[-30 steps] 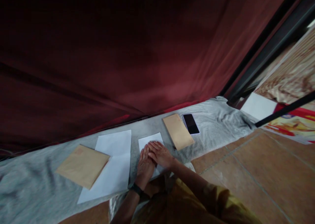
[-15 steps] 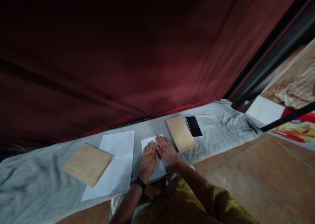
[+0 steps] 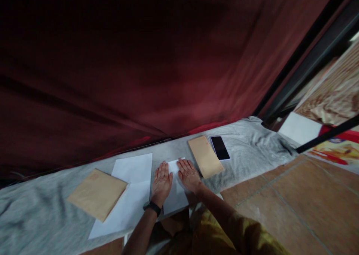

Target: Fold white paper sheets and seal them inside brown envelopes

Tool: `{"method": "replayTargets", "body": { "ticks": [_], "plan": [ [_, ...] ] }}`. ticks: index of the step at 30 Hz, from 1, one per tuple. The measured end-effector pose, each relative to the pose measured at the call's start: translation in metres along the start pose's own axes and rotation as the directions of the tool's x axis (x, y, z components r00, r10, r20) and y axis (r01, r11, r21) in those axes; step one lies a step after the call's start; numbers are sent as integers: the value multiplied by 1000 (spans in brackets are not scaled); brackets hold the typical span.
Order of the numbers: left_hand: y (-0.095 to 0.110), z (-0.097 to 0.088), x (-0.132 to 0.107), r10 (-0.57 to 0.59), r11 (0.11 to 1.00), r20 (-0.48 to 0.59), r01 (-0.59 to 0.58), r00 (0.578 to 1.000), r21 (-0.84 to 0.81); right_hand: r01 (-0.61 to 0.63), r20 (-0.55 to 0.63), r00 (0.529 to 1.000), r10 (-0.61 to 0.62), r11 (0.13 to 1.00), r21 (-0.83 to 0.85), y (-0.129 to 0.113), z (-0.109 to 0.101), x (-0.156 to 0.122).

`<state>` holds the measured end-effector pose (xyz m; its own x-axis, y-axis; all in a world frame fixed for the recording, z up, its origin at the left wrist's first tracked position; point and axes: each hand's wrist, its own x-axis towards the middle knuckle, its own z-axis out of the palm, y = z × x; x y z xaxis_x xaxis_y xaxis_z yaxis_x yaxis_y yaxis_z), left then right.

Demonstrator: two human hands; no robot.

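Note:
Both my hands lie flat, fingers stretched out, on a small folded white sheet (image 3: pixel 175 189) on a grey cloth (image 3: pixel 33 214). My left hand (image 3: pixel 162 182), with a dark band at the wrist, presses the sheet's left side. On the sheet's right side rests my right hand (image 3: pixel 189 175). A narrow brown envelope (image 3: pixel 205 156) lies just right of my right hand. To the left of my left hand lies a larger white sheet (image 3: pixel 127 191).
A wider brown envelope (image 3: pixel 97 193) overlaps the large sheet's left edge. A black phone (image 3: pixel 220 147) lies beside the narrow envelope. A dark red curtain (image 3: pixel 140 68) hangs behind the cloth. Tiled floor (image 3: pixel 294 202) spreads to the right, with white paper (image 3: pixel 300 128) and a black bar (image 3: pixel 328 133).
My hands were overlapped on the folded sheet; they have slid apart, the left moving left, the right staying right, and both now lie side by side flat on it.

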<state>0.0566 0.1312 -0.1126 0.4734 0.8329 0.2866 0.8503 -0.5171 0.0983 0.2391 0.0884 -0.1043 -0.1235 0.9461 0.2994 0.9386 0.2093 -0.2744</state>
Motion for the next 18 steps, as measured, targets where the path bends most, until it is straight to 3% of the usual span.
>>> {"method": "replayTargets", "body": {
  "ticks": [6, 12, 18],
  "plan": [
    [9, 3, -2, 28, 1000, 0, -28, 1000, -8, -45, 29, 999, 45, 999, -15, -8, 0, 10],
    [8, 4, -7, 68, 998, 24, -69, 997, 7, 2, 42, 999, -2, 1000, -7, -25, 9, 12],
    [8, 9, -7, 55, 998, 4, -55, 998, -27, -27, -31, 999, 25, 999, -38, -8, 8, 4]
  ]
}}
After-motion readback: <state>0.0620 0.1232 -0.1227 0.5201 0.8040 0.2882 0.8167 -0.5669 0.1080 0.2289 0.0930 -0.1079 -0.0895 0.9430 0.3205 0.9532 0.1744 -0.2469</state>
